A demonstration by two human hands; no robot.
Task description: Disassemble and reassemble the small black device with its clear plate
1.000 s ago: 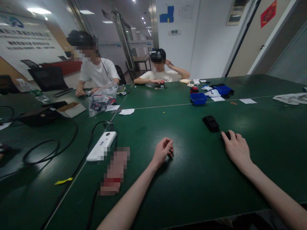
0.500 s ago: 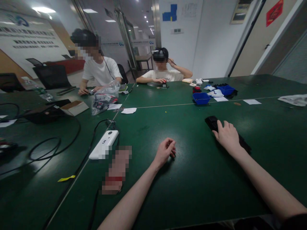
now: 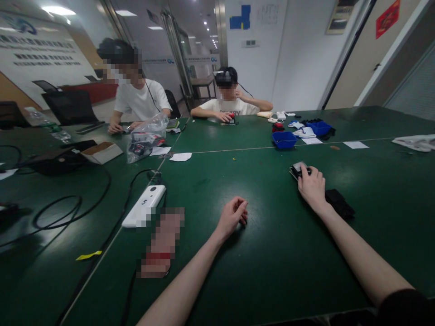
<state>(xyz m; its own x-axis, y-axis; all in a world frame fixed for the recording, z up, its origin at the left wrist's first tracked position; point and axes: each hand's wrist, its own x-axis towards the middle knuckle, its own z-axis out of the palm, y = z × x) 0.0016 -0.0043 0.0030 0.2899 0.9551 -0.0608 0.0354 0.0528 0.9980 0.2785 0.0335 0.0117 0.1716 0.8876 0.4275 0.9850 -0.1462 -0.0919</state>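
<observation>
The right hand (image 3: 311, 183) had its thumb and fingers closed on a black-and-silver item (image 3: 297, 168), at the right of the green table (image 3: 265, 271); whether the item was lifted could not be told. A black pouch (image 3: 339, 203) lay just right of that hand, nearer the table's edge. The left hand (image 3: 234, 213) lay near the middle, its grip released, fingers loosely curled. Left of it were a white box (image 3: 145, 206) marked 5 and a pink thing (image 3: 165, 235), blurred out, with a yellow strip (image 3: 89, 256) farther left. Beyond the right hand stood a blue tray (image 3: 284, 140). Two people sat at the far side.
</observation>
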